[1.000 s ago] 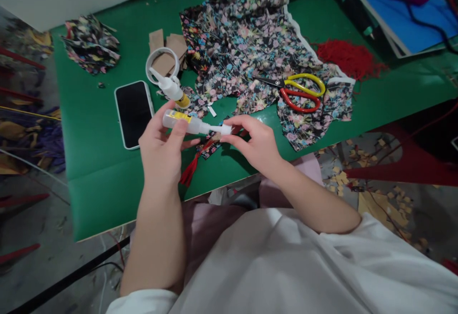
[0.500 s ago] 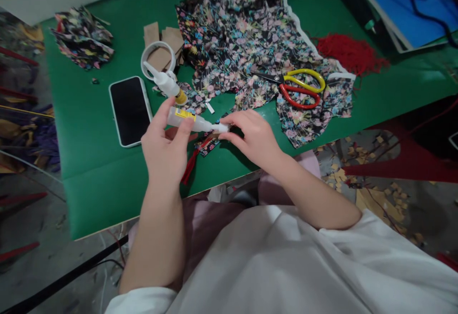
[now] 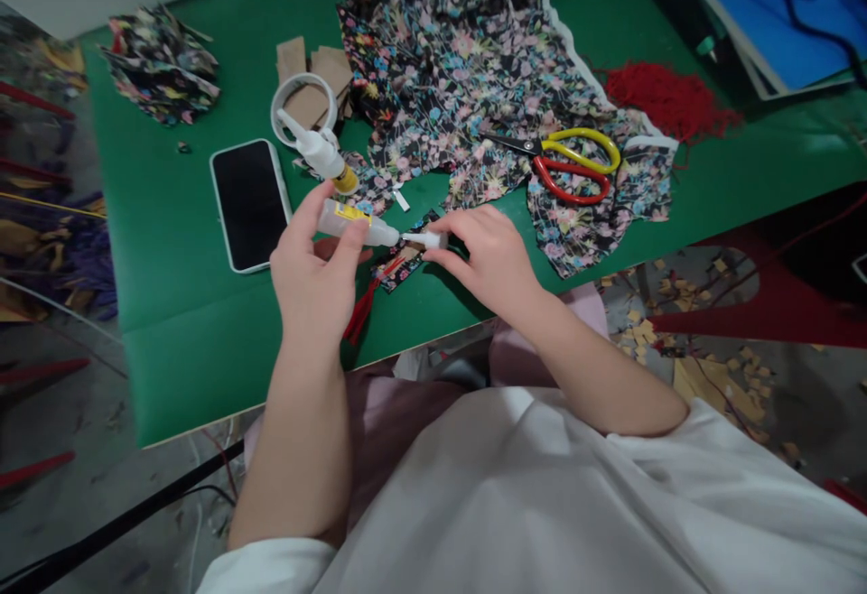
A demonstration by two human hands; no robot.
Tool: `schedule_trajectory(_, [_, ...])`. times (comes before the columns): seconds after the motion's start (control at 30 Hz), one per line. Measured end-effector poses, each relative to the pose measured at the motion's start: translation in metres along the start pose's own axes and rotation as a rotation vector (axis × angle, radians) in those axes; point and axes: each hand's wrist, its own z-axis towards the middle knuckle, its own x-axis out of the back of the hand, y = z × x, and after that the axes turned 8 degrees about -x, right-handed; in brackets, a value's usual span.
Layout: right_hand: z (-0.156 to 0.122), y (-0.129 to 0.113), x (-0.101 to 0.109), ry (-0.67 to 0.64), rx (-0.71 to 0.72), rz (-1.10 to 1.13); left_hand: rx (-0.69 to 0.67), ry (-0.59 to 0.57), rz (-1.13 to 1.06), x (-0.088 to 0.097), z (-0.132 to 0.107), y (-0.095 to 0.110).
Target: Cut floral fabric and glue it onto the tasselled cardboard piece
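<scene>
My left hand is closed around a small glue bottle with a yellow label, held tilted above the table. My right hand pinches the bottle's white cap between thumb and fingertips, and the narrow end of the cap points at the bottle's neck. A thin dark gap shows between them. Beneath lies a strip of floral fabric with a red tassel. Just beyond my left hand stands a second white bottle with a yellow band.
A phone lies left on the green table. Behind are a tape roll, brown card pieces and crumpled fabric. Scissors rest on a large floral cloth, near red threads.
My right hand has drawn the cap slightly to the right, away from the bottle's neck, leaving a small gap. My left hand stays nearly still with the bottle.
</scene>
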Motion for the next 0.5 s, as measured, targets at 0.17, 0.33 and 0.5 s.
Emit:
schedule_trajectory(0.17, [-0.0013,-0.0049,-0.0027,0.004,0.016,-0.092,0.041,-0.007,0.025,-0.0002,-0.0011,0.0006])
schedule_trajectory(0.33, [-0.0028,-0.0093,-0.0066,-0.010,0.055,-0.112,0.086,-0.008,0.020,0.0007,-0.0033,-0.0013])
schedule_trajectory(0.5, [-0.0045,-0.0092,-0.0054,-0.003,0.035,-0.105,0.087,-0.020,-0.042,0.0024,-0.0039,-0.0007])
